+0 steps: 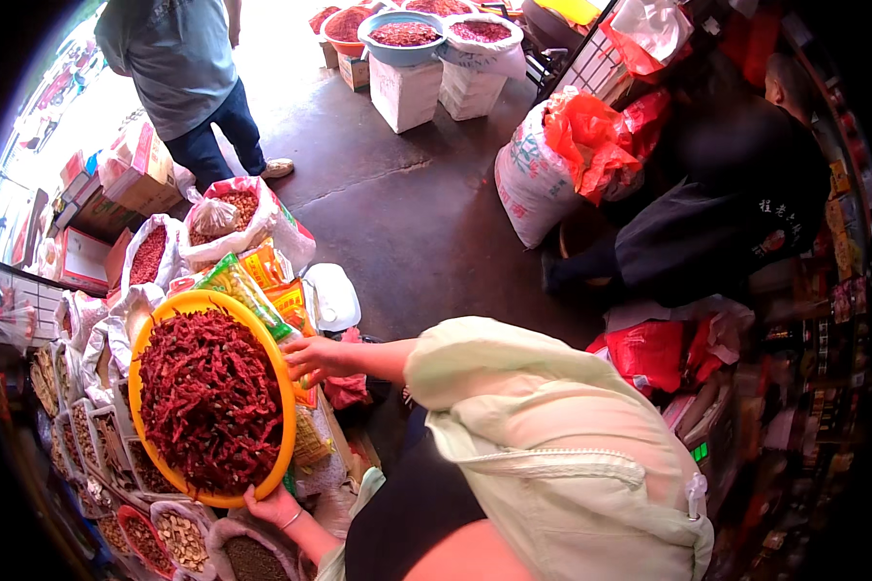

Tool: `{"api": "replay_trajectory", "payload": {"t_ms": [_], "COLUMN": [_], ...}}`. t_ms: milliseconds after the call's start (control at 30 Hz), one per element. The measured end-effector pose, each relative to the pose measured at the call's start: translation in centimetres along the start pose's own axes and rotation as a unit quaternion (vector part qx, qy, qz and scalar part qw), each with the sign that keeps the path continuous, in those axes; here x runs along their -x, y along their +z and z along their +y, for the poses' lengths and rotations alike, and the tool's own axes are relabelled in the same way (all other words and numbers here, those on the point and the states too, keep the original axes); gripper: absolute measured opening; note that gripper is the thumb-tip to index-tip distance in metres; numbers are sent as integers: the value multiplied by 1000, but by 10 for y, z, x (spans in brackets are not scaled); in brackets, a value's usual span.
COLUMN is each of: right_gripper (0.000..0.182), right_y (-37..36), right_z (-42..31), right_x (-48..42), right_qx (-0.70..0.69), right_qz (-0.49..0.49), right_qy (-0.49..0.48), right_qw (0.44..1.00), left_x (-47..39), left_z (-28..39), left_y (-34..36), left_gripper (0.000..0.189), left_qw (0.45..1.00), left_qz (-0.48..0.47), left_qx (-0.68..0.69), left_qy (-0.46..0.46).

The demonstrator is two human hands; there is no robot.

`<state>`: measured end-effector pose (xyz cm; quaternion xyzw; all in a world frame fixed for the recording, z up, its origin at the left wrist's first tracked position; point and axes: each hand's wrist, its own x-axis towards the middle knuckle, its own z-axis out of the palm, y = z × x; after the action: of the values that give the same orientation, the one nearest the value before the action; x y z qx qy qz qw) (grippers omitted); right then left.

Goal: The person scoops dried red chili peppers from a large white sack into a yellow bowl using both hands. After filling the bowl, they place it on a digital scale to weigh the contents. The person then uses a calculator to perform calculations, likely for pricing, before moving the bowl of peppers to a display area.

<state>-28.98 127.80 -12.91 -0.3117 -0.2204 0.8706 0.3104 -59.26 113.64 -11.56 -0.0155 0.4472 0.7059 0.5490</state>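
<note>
A round yellow basin point(288, 428) heaped with dried red chili peppers point(211, 396) is in front of me on the left. My left hand point(276, 506), with a bracelet at its wrist, grips the basin's near rim, thumb on the edge. My right hand point(312, 359) is at the rim's right side with its fingers spread; whether it grips the rim cannot be told. Packaged snack bags point(251, 287), green and orange, lie just beyond the basin. What bears the basin from below is hidden.
Open sacks of dried goods point(149, 254) and smaller bags point(182, 541) surround the basin. A white plastic jug point(333, 296) stands beyond it. A person point(182, 87) stands at far left; another in dark clothes point(697, 218) is at right near a full woven sack point(534, 174).
</note>
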Motion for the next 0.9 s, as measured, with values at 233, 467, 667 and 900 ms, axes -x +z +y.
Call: {"api": "replay_trajectory", "payload": {"t_ms": [233, 467, 667, 900], "right_gripper": [41, 11, 10, 32], "right_y": [-148, -291, -391, -413], "right_z": [12, 46, 9, -158], "right_x": [129, 295, 321, 292], "right_qx": [26, -13, -28, -66], "right_qz": [220, 508, 569, 471], "right_qy": [15, 43, 83, -96], "right_qw": [975, 860, 817, 875], "left_x": [28, 40, 22, -26], "left_z": [-28, -143, -277, -358], "left_y": [5, -25, 90, 390], "left_gripper": [52, 33, 43, 58], "left_qw": [992, 972, 871, 643], "left_qz": [-78, -57, -189, -403], "left_qx": [54, -223, -452, -636], "left_qy": [83, -54, -34, 139]}}
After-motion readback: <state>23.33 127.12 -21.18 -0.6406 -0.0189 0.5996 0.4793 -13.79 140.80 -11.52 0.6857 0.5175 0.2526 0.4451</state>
